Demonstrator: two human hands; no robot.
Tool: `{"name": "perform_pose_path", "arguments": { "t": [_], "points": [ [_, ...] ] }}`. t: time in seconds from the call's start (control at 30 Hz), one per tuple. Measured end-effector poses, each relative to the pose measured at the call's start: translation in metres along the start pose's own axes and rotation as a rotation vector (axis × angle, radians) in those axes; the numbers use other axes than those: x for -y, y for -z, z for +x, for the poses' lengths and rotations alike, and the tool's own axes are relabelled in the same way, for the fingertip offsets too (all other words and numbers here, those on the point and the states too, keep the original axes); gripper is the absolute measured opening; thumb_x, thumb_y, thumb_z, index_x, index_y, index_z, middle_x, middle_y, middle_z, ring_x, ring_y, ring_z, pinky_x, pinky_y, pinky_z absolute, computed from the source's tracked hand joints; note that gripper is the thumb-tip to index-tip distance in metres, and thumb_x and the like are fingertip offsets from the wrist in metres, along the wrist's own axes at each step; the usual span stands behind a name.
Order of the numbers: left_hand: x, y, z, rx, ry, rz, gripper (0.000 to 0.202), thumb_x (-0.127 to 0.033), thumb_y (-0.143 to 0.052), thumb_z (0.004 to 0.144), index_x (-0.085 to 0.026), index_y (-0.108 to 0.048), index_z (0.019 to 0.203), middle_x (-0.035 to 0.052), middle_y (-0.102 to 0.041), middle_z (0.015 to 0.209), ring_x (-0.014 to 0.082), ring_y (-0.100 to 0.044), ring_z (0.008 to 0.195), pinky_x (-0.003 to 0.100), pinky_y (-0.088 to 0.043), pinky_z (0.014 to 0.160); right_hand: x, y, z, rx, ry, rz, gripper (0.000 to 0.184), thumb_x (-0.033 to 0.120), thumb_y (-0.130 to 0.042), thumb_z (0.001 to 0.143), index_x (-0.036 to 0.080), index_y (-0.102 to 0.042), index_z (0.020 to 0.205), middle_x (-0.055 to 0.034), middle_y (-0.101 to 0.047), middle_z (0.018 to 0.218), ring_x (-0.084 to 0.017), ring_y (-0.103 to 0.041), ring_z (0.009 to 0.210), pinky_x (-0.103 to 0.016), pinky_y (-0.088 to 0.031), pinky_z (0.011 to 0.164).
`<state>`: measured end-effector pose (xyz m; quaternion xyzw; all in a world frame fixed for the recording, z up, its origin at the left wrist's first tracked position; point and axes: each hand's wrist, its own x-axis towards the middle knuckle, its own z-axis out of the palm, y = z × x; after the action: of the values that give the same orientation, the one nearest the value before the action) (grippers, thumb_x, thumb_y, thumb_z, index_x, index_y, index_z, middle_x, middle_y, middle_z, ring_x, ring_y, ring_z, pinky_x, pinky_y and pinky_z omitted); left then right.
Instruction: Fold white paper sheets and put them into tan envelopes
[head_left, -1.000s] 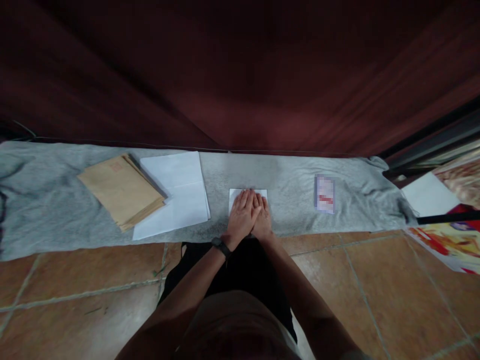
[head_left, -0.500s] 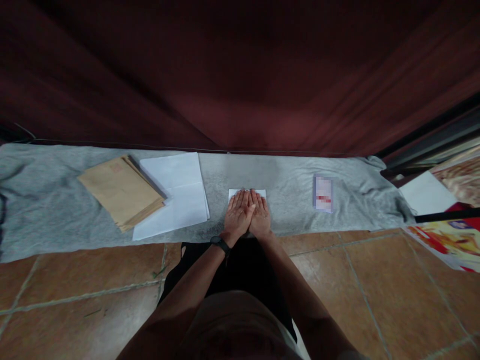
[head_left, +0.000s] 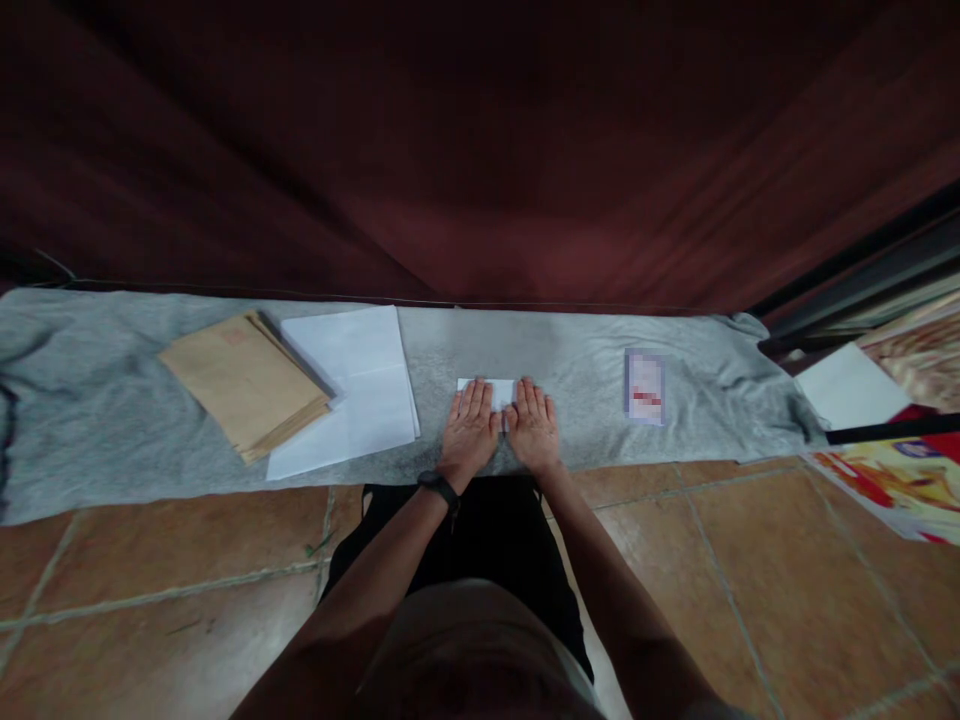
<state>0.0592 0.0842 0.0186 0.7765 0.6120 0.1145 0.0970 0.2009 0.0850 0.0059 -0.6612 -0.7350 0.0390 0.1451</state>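
Two hands | palms down (slightly apart) | flat on small white paper

No word, number or brand can be read anywhere in the scene. At the left, the top piece of the brown paper stack bears a small reddish printed mark near its far corner, too faint to make out, while the card to the right is pixelated, showing only a red band; at the far right edge, the colourful printed sheet carries a purple-blue emblem, its lettering too small and blurred to tell
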Motion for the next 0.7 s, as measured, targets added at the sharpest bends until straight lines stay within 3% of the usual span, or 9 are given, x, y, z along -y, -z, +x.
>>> {"name": "perform_pose_path", "arguments": {
  "t": [0.43, 0.57, 0.7],
  "points": [
    [0.006, -0.001, -0.002, -0.026, 0.014, 0.007, 0.063, -0.034, -0.031, 0.103, -0.007, -0.027, 0.160, 0.0144, -0.027, 0.168, 0.0238, -0.017, 0.158, 0.045, -0.016, 0.129, -0.029, 0.007, -0.006, -0.054, -0.053, -0.021, 0.057, 0.038, -0.030, 0.107, 0.014, -0.037, 0.158, -0.0152, -0.040, 0.162, -0.031, -0.036, 0.150, -0.054, -0.027, 0.122],
    [0.006, 0.001, -0.002, -0.021, 0.012, -0.009, 0.062, -0.034, -0.031, 0.103, -0.009, -0.028, 0.160, 0.0152, -0.029, 0.167, 0.0248, -0.019, 0.158, 0.048, -0.017, 0.129, -0.012, 0.017, 0.002, -0.098, -0.084, 0.029, 0.059, 0.036, -0.026, 0.108, 0.006, -0.033, 0.158, -0.0216, -0.037, 0.162, -0.030, -0.034, 0.152, -0.053, -0.031, 0.121],
    [0.007, 0.003, -0.003, 0.002, -0.010, 0.013, 0.062, -0.029, -0.032, 0.102, -0.008, -0.028, 0.160, 0.0164, -0.027, 0.168, 0.0271, -0.017, 0.158, 0.049, -0.017, 0.128, 0.023, 0.018, 0.013, -0.020, 0.117, 0.114, 0.059, 0.037, -0.025, 0.108, 0.007, -0.033, 0.159, -0.0168, -0.034, 0.165, -0.025, -0.028, 0.155, -0.047, -0.029, 0.124]
  ]
}}
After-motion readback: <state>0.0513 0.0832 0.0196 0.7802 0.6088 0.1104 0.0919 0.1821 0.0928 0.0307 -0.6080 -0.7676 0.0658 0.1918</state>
